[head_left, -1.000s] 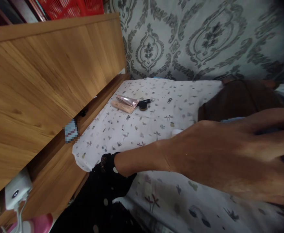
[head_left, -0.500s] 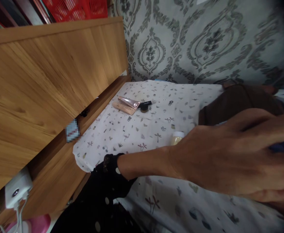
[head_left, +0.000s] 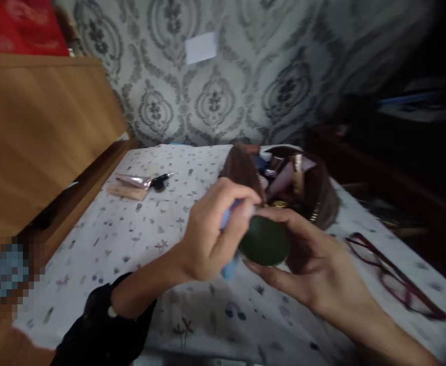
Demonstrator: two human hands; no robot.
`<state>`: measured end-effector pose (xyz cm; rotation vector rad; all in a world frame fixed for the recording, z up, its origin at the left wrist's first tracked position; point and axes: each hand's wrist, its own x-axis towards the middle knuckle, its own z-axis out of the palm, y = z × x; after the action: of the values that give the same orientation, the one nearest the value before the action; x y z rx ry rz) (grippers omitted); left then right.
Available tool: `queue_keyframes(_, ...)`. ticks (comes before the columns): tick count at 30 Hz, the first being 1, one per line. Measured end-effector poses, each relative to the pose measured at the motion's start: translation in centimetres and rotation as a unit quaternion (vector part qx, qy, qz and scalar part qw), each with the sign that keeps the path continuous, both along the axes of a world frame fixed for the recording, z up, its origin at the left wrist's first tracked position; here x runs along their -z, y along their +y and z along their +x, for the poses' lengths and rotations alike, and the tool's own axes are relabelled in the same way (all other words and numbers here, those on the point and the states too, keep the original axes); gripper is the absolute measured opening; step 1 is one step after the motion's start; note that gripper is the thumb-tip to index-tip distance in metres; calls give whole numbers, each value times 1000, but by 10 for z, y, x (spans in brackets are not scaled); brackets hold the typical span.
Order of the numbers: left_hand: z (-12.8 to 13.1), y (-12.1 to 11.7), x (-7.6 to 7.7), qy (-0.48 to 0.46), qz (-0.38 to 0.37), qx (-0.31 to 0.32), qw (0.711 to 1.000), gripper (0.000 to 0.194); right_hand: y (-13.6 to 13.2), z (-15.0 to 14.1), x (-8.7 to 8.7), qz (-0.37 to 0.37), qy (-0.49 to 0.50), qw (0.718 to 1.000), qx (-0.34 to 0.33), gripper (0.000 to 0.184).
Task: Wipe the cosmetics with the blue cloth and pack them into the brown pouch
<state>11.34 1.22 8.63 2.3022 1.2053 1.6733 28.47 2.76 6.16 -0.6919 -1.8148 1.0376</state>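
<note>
My left hand (head_left: 209,236) is closed around a slim light-blue item (head_left: 228,269), whose lower end pokes out below the fingers; blur hides its kind. Against it, my right hand (head_left: 318,269) grips a round dark-green compact-like disc (head_left: 266,241) between thumb and fingers. The left fingertips touch or overlap the disc's upper left edge. Behind both hands stands an unzipped brown pouch (head_left: 327,195) filled with makeup items, among them a gold-coloured tube (head_left: 298,170). Part of the pouch is covered by my hands.
A pink metallic tube (head_left: 135,180), a beige tube (head_left: 125,192) and a small black item (head_left: 159,182) lie at left on the patterned white cloth (head_left: 131,229). Dark-red eyeglasses (head_left: 392,274) rest at right. A wooden cabinet (head_left: 47,112) borders the left side.
The view has swung right, bringing the pouch's contents and eyeglasses into sight. My left hand has come from the right to the middle, where both hands now hold items close together.
</note>
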Motion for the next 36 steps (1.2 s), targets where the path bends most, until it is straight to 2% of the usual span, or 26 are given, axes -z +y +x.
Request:
queue_keyframes(3,4,9,12,26,-1,5,1000,21,-4,16,-10,-10,11,999,39,39)
queue_keyframes(6,9,14,23,157,25,-11,987,34,-2,38,-17,-20,25,994,108,42)
queue_keyframes(11,14,14,32,343,136,-76,926,45,11,64,-24,-16,65,980,185,54)
queue_keyframes(15,14,11,30,421,126,-97,893,53,22,72,-22,-22,83,982,167,55)
queue_keyframes(20,15,5,29,467,88,-108,873,59,36,71,-21,-35,72,990,119,53)
queue_keyframes(26,15,7,28,471,78,-105,872,61,63,62,-23,-16,8,994,109,47)
queue_keyframes(31,11,12,29,455,99,-80,881,46,83,50,-30,45,-124,981,142,35)
queue_keyframes(36,11,14,34,460,118,-74,877,40,95,44,-31,75,-231,962,125,30)
